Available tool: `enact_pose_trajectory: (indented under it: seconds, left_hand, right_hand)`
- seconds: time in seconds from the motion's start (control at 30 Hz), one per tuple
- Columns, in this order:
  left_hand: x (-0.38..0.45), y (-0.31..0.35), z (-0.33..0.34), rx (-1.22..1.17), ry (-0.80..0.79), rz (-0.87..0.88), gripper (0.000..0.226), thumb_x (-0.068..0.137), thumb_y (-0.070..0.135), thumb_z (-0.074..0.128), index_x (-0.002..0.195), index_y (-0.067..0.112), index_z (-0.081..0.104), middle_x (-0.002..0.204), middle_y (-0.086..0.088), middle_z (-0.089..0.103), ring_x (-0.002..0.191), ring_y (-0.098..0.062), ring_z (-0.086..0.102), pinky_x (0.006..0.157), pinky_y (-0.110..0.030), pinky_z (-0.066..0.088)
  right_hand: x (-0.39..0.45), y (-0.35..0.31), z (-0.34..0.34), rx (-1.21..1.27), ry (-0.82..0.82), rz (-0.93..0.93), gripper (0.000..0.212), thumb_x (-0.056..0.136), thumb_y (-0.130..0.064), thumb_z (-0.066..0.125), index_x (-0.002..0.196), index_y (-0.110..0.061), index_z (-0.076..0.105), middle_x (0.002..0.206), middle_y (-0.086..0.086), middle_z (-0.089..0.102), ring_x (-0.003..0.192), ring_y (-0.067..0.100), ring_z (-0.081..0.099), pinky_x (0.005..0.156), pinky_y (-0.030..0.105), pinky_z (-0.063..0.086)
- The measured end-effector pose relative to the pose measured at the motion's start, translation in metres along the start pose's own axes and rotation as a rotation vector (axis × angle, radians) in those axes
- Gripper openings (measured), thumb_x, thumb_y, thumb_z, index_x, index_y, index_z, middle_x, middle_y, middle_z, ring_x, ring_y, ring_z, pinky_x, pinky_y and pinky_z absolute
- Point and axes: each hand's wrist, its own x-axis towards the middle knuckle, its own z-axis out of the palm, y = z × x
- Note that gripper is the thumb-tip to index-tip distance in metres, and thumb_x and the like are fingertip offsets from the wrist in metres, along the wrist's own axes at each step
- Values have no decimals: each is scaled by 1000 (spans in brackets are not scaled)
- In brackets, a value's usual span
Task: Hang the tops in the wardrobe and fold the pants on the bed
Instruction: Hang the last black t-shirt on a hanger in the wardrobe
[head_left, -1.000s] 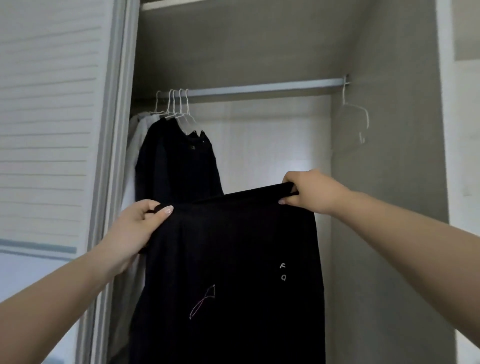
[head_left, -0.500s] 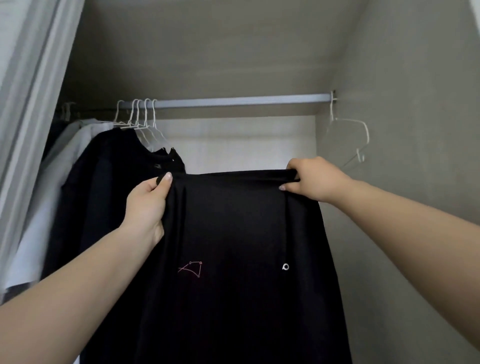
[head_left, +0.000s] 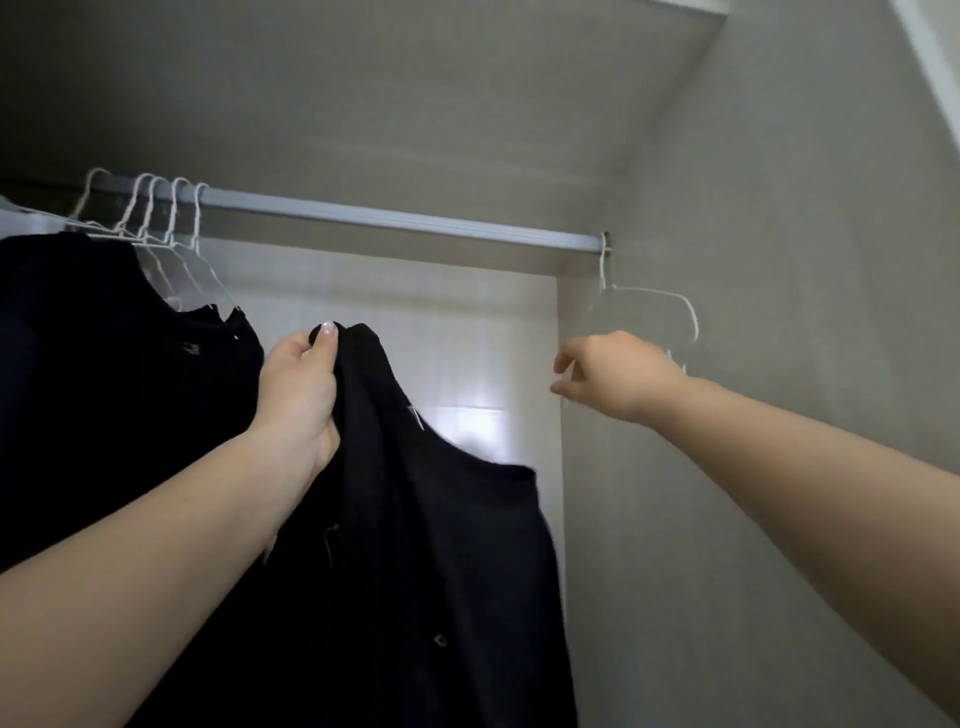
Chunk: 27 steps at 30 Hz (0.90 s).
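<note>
My left hand (head_left: 298, 395) grips the black top (head_left: 415, 545) bunched below the rail (head_left: 395, 221). My right hand (head_left: 615, 376), fingers loose and empty, reaches toward the spare hanger (head_left: 655, 293). I should lift its hook clear before threading the neckline.

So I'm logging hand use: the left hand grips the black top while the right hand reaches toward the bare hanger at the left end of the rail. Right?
Not quite. The bare hanger hangs at the right end of the rail, by the side wall, as the head view shows. The rest holds: the left hand grips the black top and the right hand reaches toward that hanger.
</note>
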Motion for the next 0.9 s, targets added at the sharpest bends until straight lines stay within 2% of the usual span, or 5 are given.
enact_pose_trajectory:
  seconds: [0.13,0.27,0.5,0.63,0.9]
  left_hand:
    - [10,-15,0,75,-68,-23,25,96,35,53,106,13,60,93,-7,64,80,-26,63,73,-46,57]
    - [17,-23,-1,73,-81,-32,21,97,33,52,103,14,59,89,-6,62,71,-23,61,52,-40,57]
    - [33,-31,-9,93,-119,-8,22,95,33,55,107,14,60,88,-3,63,74,-19,62,62,-33,53]
    - [37,-35,-15,100,-103,1,17,95,31,56,99,16,61,84,-2,63,71,-16,62,63,-30,52]
    - [41,-45,-35,200,-162,-49,11,96,24,55,93,17,61,83,-1,62,71,-14,60,62,-28,48]
  right_hand:
    - [22,22,-15,-635,168,4,37,92,-29,51,128,-21,54,134,10,46,127,30,40,107,42,26]
    - [30,40,-29,-800,44,226,41,94,-19,37,134,-20,47,143,16,37,136,32,29,113,50,15]
    - [32,51,-24,-975,8,186,32,93,-16,47,123,-19,59,129,8,54,124,27,44,114,52,12]
    - [38,58,-13,-649,175,249,32,89,0,46,117,-3,60,118,15,57,105,35,59,82,31,43]
    - [48,55,1,31,495,223,49,82,8,50,127,-8,59,131,9,53,94,32,66,86,41,50]
